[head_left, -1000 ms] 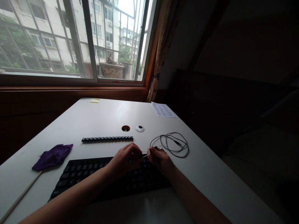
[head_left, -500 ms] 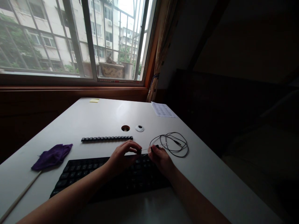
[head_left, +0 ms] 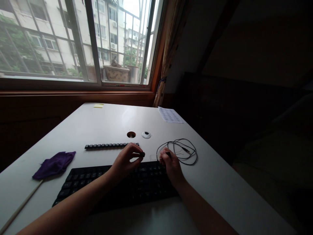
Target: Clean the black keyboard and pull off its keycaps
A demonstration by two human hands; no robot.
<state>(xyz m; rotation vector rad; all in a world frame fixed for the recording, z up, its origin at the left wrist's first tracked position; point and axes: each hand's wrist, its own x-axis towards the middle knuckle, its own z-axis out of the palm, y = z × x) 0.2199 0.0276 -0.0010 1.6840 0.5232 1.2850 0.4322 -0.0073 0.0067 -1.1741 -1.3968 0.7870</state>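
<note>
My left hand (head_left: 127,160) pinches a small black keycap (head_left: 142,154) between thumb and fingertips, above the back edge of a black keyboard (head_left: 81,179). Closed around a wire keycap puller (head_left: 153,157) is my right hand (head_left: 173,167), over the keyboard's right part. The puller's thin wire loops point left toward the keycap, with a gap between them. My forearms and hands cover much of the keyboard's middle. Behind it lies a straight row of black keycaps (head_left: 107,146), its right end close to my left fingers.
A coiled black cable (head_left: 195,158) rests right of my right hand. On the left lies a purple cloth (head_left: 55,164) with a pale stick (head_left: 22,207). Farther back are a round desk hole (head_left: 131,134), its white cover (head_left: 146,134), a printed sheet (head_left: 170,115) and a yellow note (head_left: 98,105).
The keycap has come away from the puller's wires. My left hand has moved slightly left and up with it, while my right hand has shifted a little right with the puller.
</note>
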